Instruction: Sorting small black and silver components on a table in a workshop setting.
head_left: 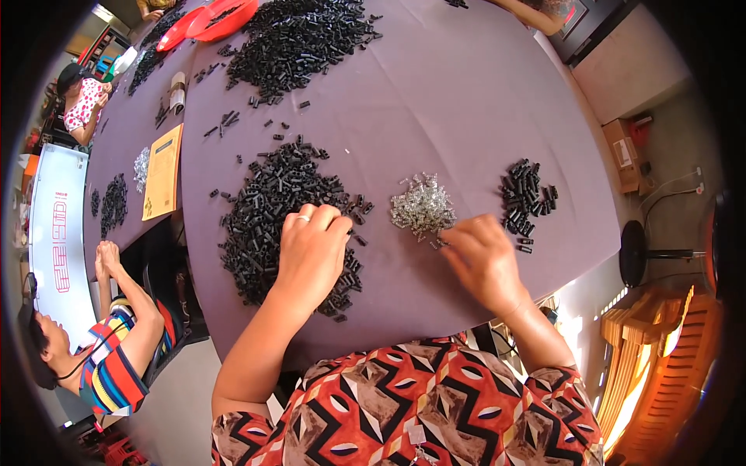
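My left hand (312,247), with a ring on one finger, rests over the right side of a large heap of small black tube-like plastic parts (260,202). Its fingers curl closed and their tips are hidden, so what they hold does not show. My right hand (486,260) is at the lower right edge of a small pile of shiny silver metal pieces (420,206). Thumb and fingers are drawn together there, slightly blurred; anything between them is too small to make out. A smaller pile of black parts (522,190) lies to the right of the silver pile.
A bigger heap of black parts (303,46) and red basins (221,19) sit farther up the cloth-covered table (466,101). A yellow envelope (162,172) lies left. Other people sit at the left and far edges, one in a striped shirt (116,365). Orange stools (660,342) stand right.
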{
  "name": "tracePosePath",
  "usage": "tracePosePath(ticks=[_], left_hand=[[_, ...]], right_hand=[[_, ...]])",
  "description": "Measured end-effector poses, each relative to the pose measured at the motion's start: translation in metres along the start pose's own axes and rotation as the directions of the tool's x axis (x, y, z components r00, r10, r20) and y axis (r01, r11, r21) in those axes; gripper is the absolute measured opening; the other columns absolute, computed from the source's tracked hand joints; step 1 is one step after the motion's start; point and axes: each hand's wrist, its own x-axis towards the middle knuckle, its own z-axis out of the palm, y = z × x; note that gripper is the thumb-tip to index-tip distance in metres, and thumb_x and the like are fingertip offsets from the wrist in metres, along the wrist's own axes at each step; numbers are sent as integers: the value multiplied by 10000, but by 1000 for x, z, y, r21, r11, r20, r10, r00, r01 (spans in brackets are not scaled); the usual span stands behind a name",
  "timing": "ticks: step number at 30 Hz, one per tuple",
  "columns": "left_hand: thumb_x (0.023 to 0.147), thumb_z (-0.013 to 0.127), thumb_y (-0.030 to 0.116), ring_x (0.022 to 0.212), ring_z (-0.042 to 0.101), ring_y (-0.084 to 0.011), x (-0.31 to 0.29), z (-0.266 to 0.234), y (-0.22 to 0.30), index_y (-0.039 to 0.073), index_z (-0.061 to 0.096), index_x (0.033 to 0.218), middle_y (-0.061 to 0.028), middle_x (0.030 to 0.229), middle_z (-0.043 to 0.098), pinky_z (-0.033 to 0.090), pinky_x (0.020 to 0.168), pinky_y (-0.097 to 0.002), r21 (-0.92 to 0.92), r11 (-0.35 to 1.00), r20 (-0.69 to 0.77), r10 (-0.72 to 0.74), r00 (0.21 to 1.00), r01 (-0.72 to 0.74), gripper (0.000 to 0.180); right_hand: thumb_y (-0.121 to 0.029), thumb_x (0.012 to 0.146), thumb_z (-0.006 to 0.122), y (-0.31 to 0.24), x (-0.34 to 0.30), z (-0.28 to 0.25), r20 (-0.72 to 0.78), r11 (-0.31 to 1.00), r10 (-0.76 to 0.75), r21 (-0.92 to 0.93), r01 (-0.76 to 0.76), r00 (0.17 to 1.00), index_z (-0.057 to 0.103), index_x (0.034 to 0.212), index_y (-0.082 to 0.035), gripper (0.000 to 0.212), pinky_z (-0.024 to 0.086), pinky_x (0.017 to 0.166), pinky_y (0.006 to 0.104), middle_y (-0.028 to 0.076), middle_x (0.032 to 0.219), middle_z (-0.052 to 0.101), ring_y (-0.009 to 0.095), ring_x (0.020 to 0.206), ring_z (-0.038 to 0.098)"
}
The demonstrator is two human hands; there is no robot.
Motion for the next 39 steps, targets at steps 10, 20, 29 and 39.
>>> tracePosePath(ticks=[10, 20, 29, 39], left_hand=[[847, 740, 102, 998, 576, -279, -4, -8, 1, 71, 702, 1064, -59, 1031, 629, 437, 884, -416, -13, 1000, 31, -28, 999, 28, 222], [830, 730, 72, 962, 581, -271, 32, 11, 3, 80, 666, 968, -58, 966, 601, 448, 860, -408, 45, 991, 73, 120, 990, -124, 152], [823, 722, 52, 936, 583, -280, 27, 12, -3, 74, 656, 970, -73, 959, 587, 458, 846, -406, 72, 987, 92, 138, 986, -144, 162], [961, 645, -3, 832, 649, -80, -17, -25, 25, 7, 613, 1041, -26, 944, 692, 518, 777, -237, -844, 372, 324, -220, 920, 386, 86]], right_hand=[[-1, 759, 676, -31, 12, 34, 46, 984, -131, 130, 124, 990, 684, 983, -33, 227, 548, 763, 388, 86, 965, 649, 291, 878, 633], [23, 786, 743, -10, 3, 2, -13, 994, 60, 92, -58, 998, 694, 956, -36, 187, 544, 768, 411, 94, 970, 679, 316, 885, 641], [-52, 774, 770, -23, -4, 23, 84, 996, 3, 85, -10, 996, 664, 933, -55, 191, 535, 748, 401, 81, 910, 604, 297, 875, 602], [-22, 849, 747, -30, -2, 12, 218, 902, 130, 379, -207, 967, 648, 932, -24, 130, 544, 754, 372, 92, 936, 644, 291, 848, 645]])
